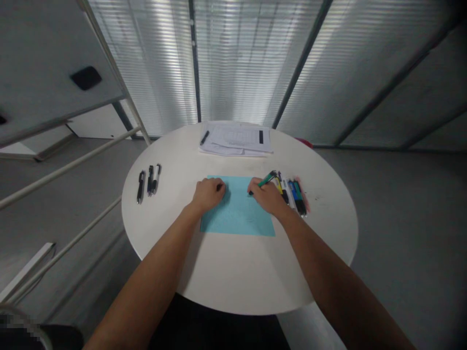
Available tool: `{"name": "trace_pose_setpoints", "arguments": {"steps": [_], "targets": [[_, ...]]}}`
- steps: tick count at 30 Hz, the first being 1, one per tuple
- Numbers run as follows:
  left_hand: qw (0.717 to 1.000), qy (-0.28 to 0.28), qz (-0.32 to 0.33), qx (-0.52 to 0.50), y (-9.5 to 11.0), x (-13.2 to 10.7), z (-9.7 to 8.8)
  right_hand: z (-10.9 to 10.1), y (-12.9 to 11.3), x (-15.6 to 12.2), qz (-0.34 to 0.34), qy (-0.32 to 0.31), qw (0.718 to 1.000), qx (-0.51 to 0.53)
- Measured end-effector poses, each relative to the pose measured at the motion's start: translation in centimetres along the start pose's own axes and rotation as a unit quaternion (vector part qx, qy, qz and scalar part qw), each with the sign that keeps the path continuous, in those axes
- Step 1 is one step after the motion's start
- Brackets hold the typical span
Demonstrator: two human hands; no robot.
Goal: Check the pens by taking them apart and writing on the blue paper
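A round white table [233,287] stands on grey floor [401,218], light glowing through window blinds [233,63] behind it, white metal rails [65,165] at left.

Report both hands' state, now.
Left hand: curled on the blue paper; cannot tell if it holds anything.
Right hand: closed, holding a green pen.

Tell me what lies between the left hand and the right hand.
In the head view, a light blue sheet of paper lies between the left hand and the right hand, which holds a green pen.
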State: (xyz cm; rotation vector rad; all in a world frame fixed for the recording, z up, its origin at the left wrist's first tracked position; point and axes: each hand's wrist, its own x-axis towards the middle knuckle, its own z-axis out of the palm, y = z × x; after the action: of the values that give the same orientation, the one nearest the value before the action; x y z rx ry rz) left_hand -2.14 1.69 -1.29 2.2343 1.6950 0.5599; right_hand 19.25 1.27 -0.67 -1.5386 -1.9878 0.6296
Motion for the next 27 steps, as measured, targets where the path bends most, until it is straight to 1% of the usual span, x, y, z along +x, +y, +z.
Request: {"name": "trace_pose_setpoints", "arguments": {"steps": [2, 4, 7, 9, 11, 14, 16, 18, 22, 27], "targets": [[1.0, 0.0, -0.001, 0.005, 0.06, -0.04, -0.12, -0.28, 0.12, 0.12, 0.013, 0.018, 0.999, -0.024], [1.0, 0.002, 0.002, 0.007, 0.1, -0.09, -0.18, -0.47, 0.1, 0.12, 0.021, 0.023, 0.999, -0.034], [1.0, 0.003, 0.004, 0.009, 0.13, -0.13, -0.18, -0.53, -0.02, 0.04, 0.02, 0.025, 0.999, -0.022], [1.0, 0.001, 0.003, 0.01, 0.11, -0.11, -0.11, -0.45, -0.05, 0.07, 0.018, 0.043, 0.999, 0.022], [1.0, 0.001, 0.001, 0.009, 0.07, -0.07, -0.03, -0.34, -0.05, 0.22, 0.025, 0.065, 0.993, 0.098], [1.0, 0.002, 0.0, 0.007, 0.01, -0.01, 0.05, -0.18, -0.16, 0.49, 0.064, 0.082, 0.97, 0.22], [1.0, 0.001, 0.002, 0.004, -0.02, -0.01, 0.04, -0.09, -0.34, 0.54, 0.085, 0.084, 0.957, 0.265], [1.0, -0.001, 0.0, 0.004, -0.04, -0.04, 0.02, -0.02, -0.53, 0.47, 0.084, 0.082, 0.955, 0.272], [1.0, 0.002, 0.0, 0.0, -0.08, -0.1, 0.08, 0.02, -0.72, 0.33, 0.07, 0.074, 0.964, 0.246], [1.0, -0.002, 0.003, 0.001, -0.02, -0.09, 0.11, -0.16, -0.76, 0.53, 0.079, 0.089, 0.961, 0.25]]}}
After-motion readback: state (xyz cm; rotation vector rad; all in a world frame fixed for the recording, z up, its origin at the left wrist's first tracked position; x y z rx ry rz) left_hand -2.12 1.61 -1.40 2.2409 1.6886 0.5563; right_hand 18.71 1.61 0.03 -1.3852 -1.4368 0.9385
